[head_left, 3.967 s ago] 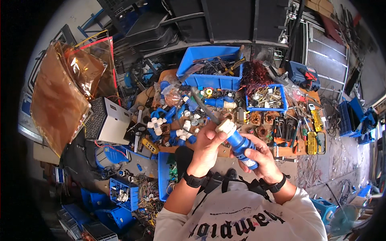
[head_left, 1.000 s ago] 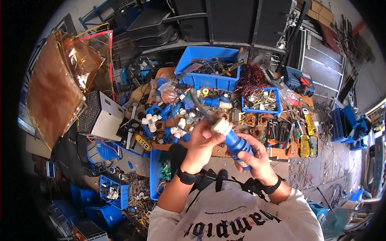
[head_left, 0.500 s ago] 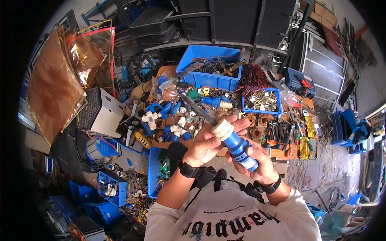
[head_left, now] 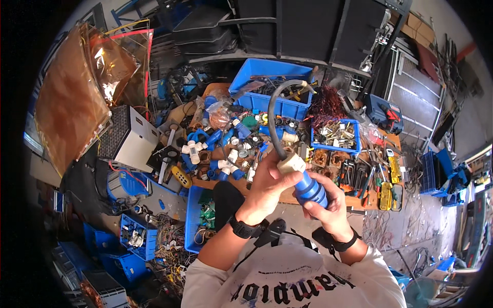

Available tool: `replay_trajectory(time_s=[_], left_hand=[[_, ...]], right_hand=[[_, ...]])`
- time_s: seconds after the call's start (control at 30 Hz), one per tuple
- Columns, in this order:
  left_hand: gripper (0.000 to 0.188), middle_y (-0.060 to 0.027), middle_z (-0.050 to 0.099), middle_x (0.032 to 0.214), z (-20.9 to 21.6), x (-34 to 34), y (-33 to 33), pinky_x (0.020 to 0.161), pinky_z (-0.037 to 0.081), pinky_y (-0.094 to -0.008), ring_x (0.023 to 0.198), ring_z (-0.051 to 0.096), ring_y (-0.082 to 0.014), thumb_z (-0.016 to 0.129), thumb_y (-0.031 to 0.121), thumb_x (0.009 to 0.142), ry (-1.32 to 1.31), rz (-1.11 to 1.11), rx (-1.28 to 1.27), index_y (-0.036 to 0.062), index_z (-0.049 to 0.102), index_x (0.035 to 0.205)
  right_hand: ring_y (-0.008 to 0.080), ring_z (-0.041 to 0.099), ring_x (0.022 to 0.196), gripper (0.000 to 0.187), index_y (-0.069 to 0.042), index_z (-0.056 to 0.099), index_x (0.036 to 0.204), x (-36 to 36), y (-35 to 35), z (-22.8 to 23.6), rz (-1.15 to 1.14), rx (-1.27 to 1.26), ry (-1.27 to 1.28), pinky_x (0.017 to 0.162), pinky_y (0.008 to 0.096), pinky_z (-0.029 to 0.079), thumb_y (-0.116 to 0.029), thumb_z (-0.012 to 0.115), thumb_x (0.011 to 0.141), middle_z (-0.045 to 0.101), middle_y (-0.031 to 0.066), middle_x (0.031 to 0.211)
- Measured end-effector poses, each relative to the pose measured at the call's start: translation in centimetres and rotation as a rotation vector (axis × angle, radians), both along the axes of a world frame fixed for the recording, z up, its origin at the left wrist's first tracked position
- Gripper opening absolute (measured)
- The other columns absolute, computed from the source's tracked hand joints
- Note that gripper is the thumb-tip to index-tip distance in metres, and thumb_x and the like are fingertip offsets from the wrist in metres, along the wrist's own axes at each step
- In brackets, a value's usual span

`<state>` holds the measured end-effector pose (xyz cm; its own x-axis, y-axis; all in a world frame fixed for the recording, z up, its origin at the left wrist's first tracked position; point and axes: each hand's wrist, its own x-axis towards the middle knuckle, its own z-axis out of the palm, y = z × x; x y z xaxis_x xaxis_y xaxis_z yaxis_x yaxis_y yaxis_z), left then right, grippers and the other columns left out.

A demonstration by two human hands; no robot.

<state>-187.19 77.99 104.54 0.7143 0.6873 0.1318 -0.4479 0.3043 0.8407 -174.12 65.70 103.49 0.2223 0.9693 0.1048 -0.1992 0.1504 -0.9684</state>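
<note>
Between my hands is a blue industrial plug (head_left: 309,189), tilted, with a cream-white collar nut (head_left: 291,163) at its upper end. A thick grey cable (head_left: 272,120) leaves the collar, arches up over the table and ends in bared, pale wire tips. My left hand (head_left: 265,187) is closed around the collar, its thumb pressed across it. Wrapped round the lower blue body is my right hand (head_left: 328,204). Beyond them, white and blue connector parts (head_left: 226,164) crowd the wooden table (head_left: 267,197).
A large blue crate (head_left: 272,100) of tools and cables stands at the table's back, with a smaller blue tray (head_left: 336,136) of metal pieces before it. Hand tools (head_left: 357,174) lie at the right. Left of my legs is a blue bin (head_left: 192,226) of green parts.
The cable has swung from lying leftward to arching up and right. My left hand has gone from loosely open beside the collar to gripping it. The plug has turned in my hands.
</note>
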Motion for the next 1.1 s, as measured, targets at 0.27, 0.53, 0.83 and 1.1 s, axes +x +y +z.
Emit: replay_trajectory(time_s=[0.27,0.53,0.83,1.1], left_hand=[[0.067,-0.0228,0.051,0.136,-0.3,0.0,0.6,0.109,0.036,-0.0477,0.129,0.047,-0.0365,0.067,0.023,0.088,-0.196,-0.213,-0.088,-0.0004,0.036,0.143],[0.036,-0.0067,0.058,0.107,1.5,0.8,-0.9,0.097,0.042,-0.0360,0.105,0.057,-0.0191,0.069,0.023,0.087,0.143,0.236,0.033,0.0027,0.053,0.113],[0.066,-0.0219,0.047,0.141,0.5,-0.7,1.2,0.110,0.035,-0.0458,0.133,0.043,-0.0342,0.066,0.026,0.087,-0.174,-0.296,-0.081,-0.0023,0.039,0.140],[0.052,-0.0051,0.058,0.102,-0.1,0.3,0.2,0.092,0.047,-0.0348,0.102,0.058,-0.0173,0.072,0.034,0.085,0.126,0.099,-0.021,0.0025,0.049,0.119]], right_hand=[[0.0139,0.058,0.055,0.063,-0.003,0.041,0.139,0.6,-0.2,1.4,0.278,-0.076,0.679,0.048,0.0230,0.046,-0.025,0.069,0.087,0.064,0.0215,0.102],[0.0135,0.061,0.099,0.055,0.000,0.053,0.129,-0.4,0.0,0.7,-0.097,-0.014,-0.102,0.086,0.0275,0.049,-0.006,0.075,0.079,0.062,0.0109,0.116],[0.0124,0.058,0.058,0.058,-0.001,0.046,0.134,0.3,-0.1,0.8,0.109,-0.043,0.346,0.049,0.0228,0.045,-0.021,0.071,0.085,0.067,0.0165,0.098],[0.0142,0.059,0.058,0.063,-0.001,0.046,0.133,-0.7,0.3,0.6,-0.010,-0.051,0.056,0.048,0.0228,0.046,-0.024,0.074,0.082,0.065,0.0226,0.098]])
